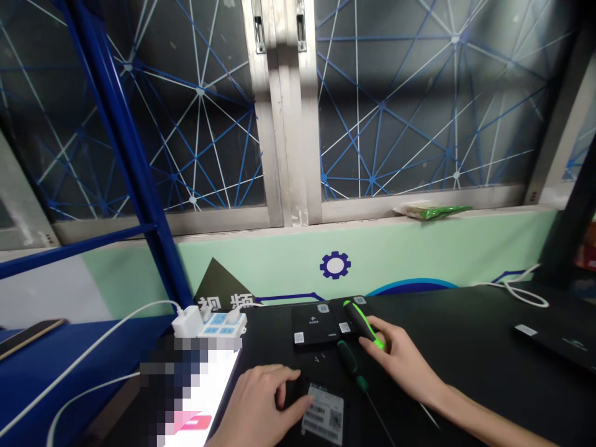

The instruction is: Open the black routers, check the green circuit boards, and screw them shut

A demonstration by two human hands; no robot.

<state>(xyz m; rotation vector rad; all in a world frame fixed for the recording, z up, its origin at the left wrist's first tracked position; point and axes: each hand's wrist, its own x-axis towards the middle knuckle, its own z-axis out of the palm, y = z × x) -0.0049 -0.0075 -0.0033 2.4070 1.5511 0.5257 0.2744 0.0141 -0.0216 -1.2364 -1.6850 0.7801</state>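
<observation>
My right hand (395, 354) grips a screwdriver (357, 320) by its black and bright green handle, held tilted over the table. Its thin shaft shows below my wrist, pointing down to the right. My left hand (263, 397) rests at a flat black device (303, 380) with a white printed label (323, 415); the thumb touches the label's edge and the fingers are spread. Between the hands lies another screwdriver (348, 358) with a dark green handle. A few tiny screws (319, 358) lie beyond the device.
Two black boxes, a nearer-left box (314, 326) and a right box (344, 308), sit by the wall. A power strip (222, 325) with white plugs stands left, beside a lit, partly pixelated screen (209, 385). Another black device (559, 344) lies far right near a white cable (521, 292).
</observation>
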